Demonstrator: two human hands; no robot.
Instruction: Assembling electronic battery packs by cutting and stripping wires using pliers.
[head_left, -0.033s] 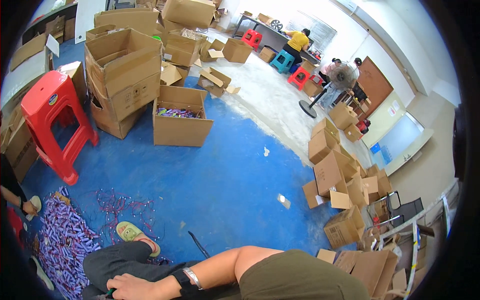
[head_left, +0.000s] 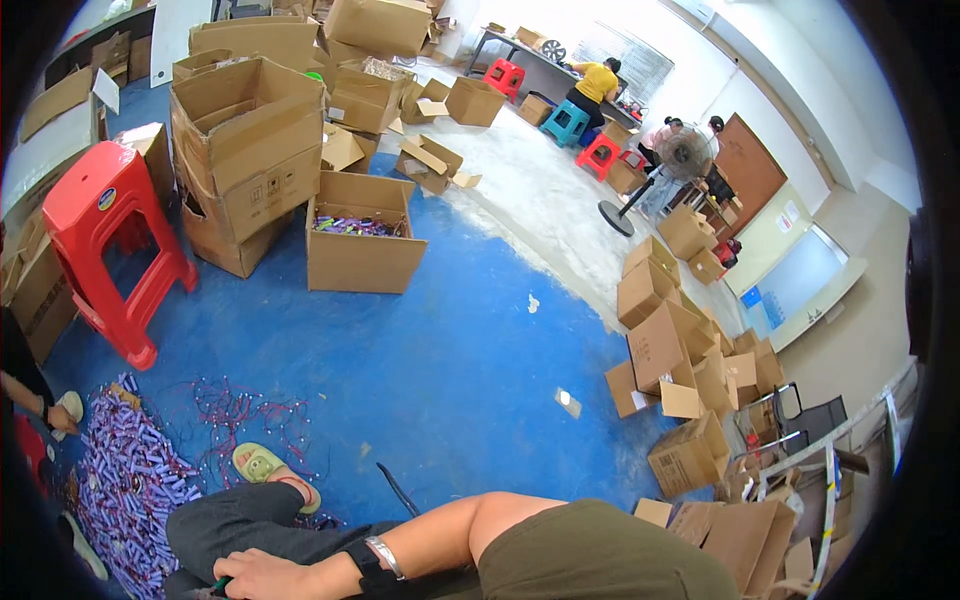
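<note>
In the head view, the blue floor (head_left: 450, 310) spreads wide across the middle, giving room between a carton (head_left: 365, 266) holding purple and green cylinders at the back, a red stool (head_left: 88, 190) on the left and a bank of cartons (head_left: 688, 456) on the right; a pale scrap (head_left: 567, 403) lies on it, and beyond it a grey floor strip (head_left: 540, 170) runs back toward a standing fan (head_left: 684, 153) and a desk (head_left: 515, 48) by the far wall. Nearer, the room narrows: the gray-trousered leg (head_left: 235, 525) and the foot in a green slipper (head_left: 257, 462) stand between the floor and the right hand (head_left: 265, 574), which sits close to the lower edge, its underside cut off by it. That hand is curled mostly closed around a small green thing (head_left: 221, 585), of which only a bit shows at the fingertips, so its kind cannot be told. A heap of purple cylinders (head_left: 135, 485) lies on the floor to the left of the hand, near but apart from it, beside the bent knee; red wires (head_left: 240, 410) tangle at its far right side. Another person's hand (head_left: 60, 418) is by the heap's left edge.
</note>
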